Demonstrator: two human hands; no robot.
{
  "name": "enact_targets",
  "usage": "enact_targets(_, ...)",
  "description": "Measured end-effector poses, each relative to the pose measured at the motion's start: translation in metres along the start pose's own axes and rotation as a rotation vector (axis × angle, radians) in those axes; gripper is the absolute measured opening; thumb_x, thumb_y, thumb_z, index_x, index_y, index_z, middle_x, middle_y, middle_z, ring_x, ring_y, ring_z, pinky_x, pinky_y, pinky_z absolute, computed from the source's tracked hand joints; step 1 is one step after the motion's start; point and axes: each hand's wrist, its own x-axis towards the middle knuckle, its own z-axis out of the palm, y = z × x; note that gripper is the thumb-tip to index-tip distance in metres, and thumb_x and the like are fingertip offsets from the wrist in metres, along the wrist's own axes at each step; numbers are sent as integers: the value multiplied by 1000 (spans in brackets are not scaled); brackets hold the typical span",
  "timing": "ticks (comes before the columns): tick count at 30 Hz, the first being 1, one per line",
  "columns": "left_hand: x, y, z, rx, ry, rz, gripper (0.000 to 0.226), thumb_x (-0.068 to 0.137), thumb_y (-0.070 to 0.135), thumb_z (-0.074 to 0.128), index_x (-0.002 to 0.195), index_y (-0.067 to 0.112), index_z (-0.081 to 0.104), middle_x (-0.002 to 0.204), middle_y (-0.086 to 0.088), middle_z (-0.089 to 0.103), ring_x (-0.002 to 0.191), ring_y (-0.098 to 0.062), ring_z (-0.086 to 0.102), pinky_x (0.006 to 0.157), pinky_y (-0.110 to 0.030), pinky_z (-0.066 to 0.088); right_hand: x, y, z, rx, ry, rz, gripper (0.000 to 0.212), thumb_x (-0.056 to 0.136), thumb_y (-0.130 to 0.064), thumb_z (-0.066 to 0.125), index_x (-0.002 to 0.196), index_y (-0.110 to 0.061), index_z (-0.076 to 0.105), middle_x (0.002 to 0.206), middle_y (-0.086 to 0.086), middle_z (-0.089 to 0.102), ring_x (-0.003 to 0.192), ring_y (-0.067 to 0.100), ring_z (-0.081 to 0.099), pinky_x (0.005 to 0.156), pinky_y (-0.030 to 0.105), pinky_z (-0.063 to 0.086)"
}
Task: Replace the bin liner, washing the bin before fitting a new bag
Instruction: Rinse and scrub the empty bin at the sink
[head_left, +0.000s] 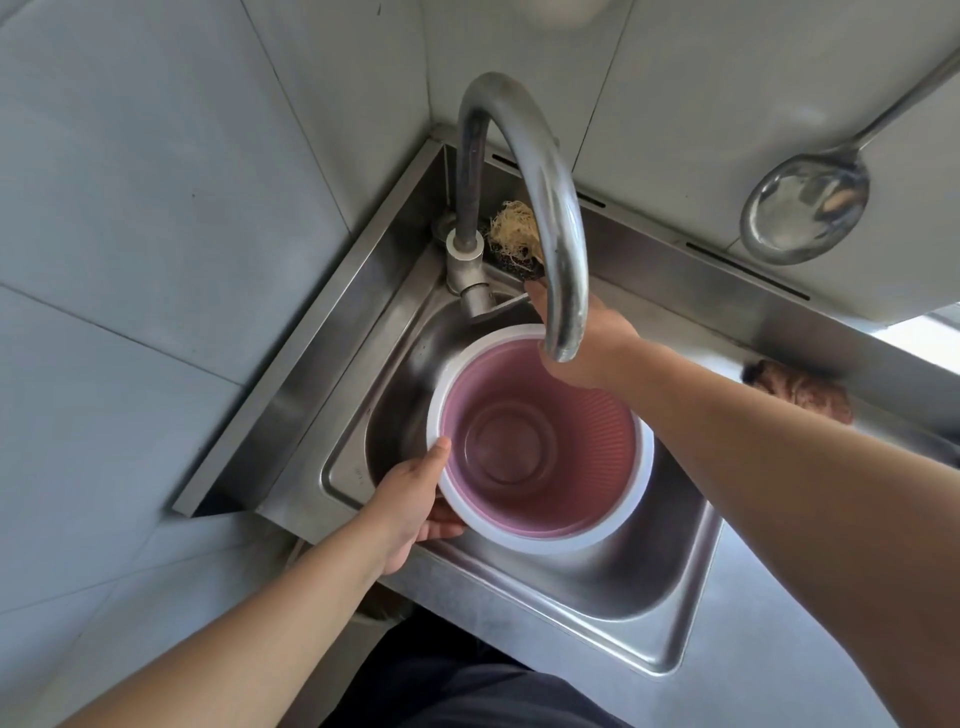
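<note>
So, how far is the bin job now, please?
Done: the old liner is out, as the pink bin is bare inside. In hand: the left hand holds the bin's white rim over the sink, under the spout, while the right hand reaches to the tap lever. No water is visible. Left: washing the bin and fitting a new bag; none is in view.

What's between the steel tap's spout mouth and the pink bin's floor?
Head view: nothing but air between curved steel tap and pink white-rimmed plastic bin; no visible water.
</note>
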Motion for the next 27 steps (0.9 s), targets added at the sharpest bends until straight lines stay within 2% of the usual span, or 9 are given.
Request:
enact_targets(3, -1, 0, 0, -8, 12, 1, 51, 96, 59, 49, 104, 13, 70, 76, -5, 77, 63, -17, 72, 54, -29, 56, -2, 3, 13, -60, -21, -15, 74, 91, -14, 46, 157, -26, 13, 161, 5, 21, 141, 33, 30, 103, 39, 42)
enact_targets(7, -1, -1, 1, -8, 32, 1, 51, 95, 60, 50, 104, 14, 71, 73, -4, 75, 61, -18, 70, 53, -29, 56, -3, 8, 31, -140, -87, -23, 79, 91, -24, 51, 157, -29, 6, 164, 1, 15, 147, 29, 20, 113, 43, 31)
enact_targets(9, -2, -1, 1, 0, 36, 0, 53, 94, 60, 50, 104, 13, 71, 74, -5, 75, 63, -18, 70, 54, -29, 56, -4, 6, 34, -162, -108, -32, 85, 88, -29, 56, 157, -28, 5, 164, 3, 15, 147, 30, 20, 116, 44, 26)
enact_targets(16, -3, -1, 0, 8, 37, 0, 54, 94, 61, 50, 103, 12, 70, 76, -6, 76, 65, -19, 70, 54, -29, 55, -5, 6, 36, -172, -96, -34, 86, 86, -17, 50, 157, -25, 3, 165, 1, 10, 146, 31, 21, 118, 44, 20)
enact_targets(27, -6, 1, 0, 23, 17, -7, 50, 95, 59, 50, 102, 13, 70, 74, -4, 76, 66, -18, 71, 55, -29, 55, -5, 4, 35, -163, -112, -31, 86, 86, -20, 51, 157, -26, 3, 165, -2, 9, 146, 31, 22, 117, 44, 23)
